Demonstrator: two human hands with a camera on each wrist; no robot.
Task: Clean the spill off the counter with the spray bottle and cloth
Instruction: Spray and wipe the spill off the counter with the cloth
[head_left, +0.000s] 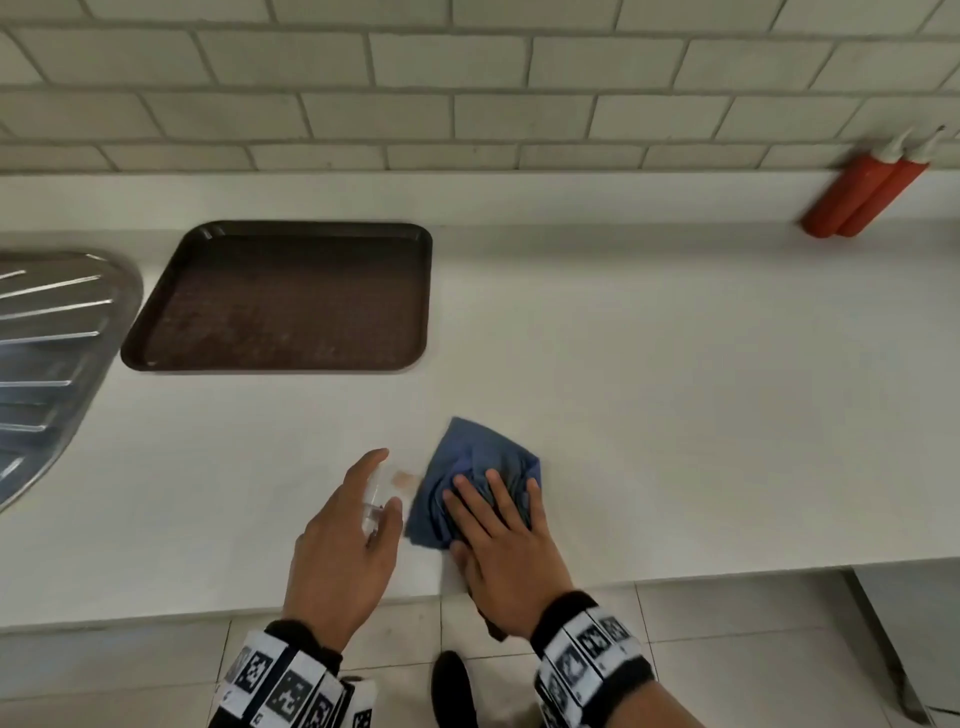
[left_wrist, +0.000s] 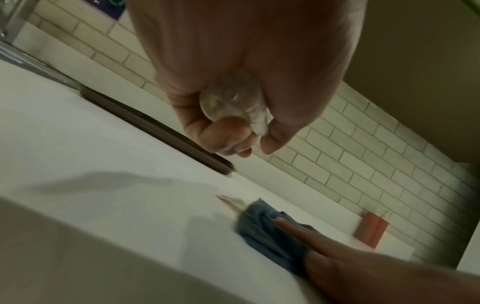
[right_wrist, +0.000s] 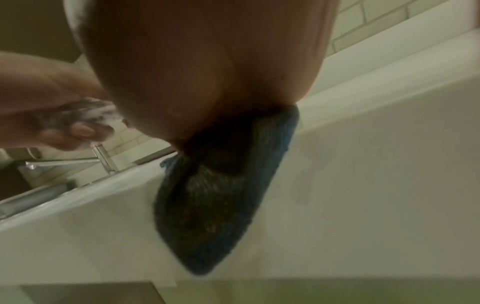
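**Cloth closes on counter spill, sprayer held at the ready**

Fingers (head_left: 498, 499) of the right hand (head_left: 511, 558) lay straight and slightly spread, pressing flat on a bunched blue cloth (head_left: 470, 467). The cloth's left edge sat just beside a small tan spill (head_left: 404, 480), the landmark here; the wrist view suggested it had begun to touch the stain, though blur left that unclear. Left of the spill, the left hand (head_left: 343, 545) curled around a small clear spray bottle (head_left: 375, 512), its index finger extended forward above the top and the thumb clamped to the side. From below, the bottle's round, transparent base (left_wrist: 233, 98) showed, pinched between curled fingers and palm.

The spill lay near the front edge of a smooth, pale counter (head_left: 675, 389). Well behind and left of it rested a dark brown rectangular tray (head_left: 280, 234) with a pebbled floor and rounded corners; farther left, a ribbed steel drainboard (head_left: 52, 332). Far right of the spill, against the tiled wall, stood two red squeeze bottles (head_left: 862, 192) with white nozzles.

Risks appeared modest: the knitted, soft cloth hung partly over the counter's edge and could slip off under a hard stroke, or merely smear the stain sideways across the slick surface. A wet, smooth bottle in so compact a grip could also twist loose.
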